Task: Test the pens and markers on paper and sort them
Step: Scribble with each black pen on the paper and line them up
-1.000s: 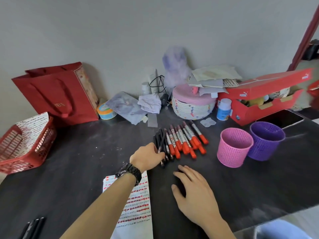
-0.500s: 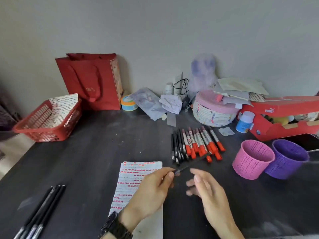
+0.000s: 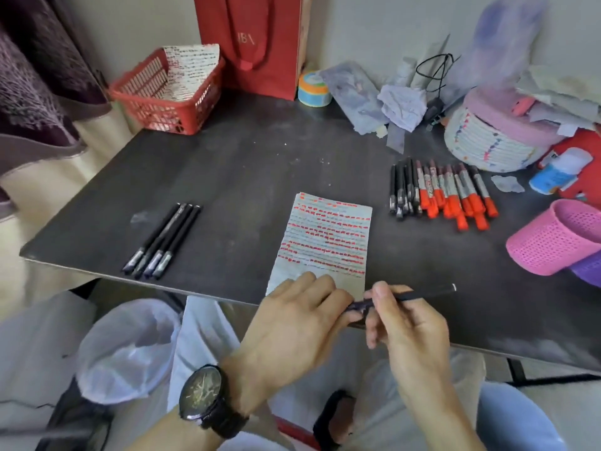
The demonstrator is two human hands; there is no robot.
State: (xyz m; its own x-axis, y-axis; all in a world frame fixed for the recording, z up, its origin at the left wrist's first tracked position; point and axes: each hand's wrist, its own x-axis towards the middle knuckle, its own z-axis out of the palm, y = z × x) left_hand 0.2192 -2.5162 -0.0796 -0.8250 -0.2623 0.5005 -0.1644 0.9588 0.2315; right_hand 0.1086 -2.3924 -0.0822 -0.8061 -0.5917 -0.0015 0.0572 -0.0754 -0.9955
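Head view: both hands meet at the near edge of the dark bench (image 3: 247, 164), holding one black pen (image 3: 422, 293) between them. The right hand (image 3: 409, 323) pinches the barrel between thumb and curled fingers, and the pen's far end points out to the right over the bench. The left hand (image 3: 292, 320), with a black watch (image 3: 205, 398) on its wrist, has its fingers curled round the pen's other end, just beside the right thumb. The left knuckles cover the bottom edge of the paper (image 3: 325, 236), which lies flat and is filled with rows of red strokes.

Four black pens (image 3: 162, 242) lie side by side, well to the left of the paper. Beyond the right hand lies a row of black pens (image 3: 403, 190) touching a row of red-capped markers (image 3: 455, 196). A pink cup (image 3: 559, 236) and a purple cup (image 3: 588, 270) stand at the right edge.
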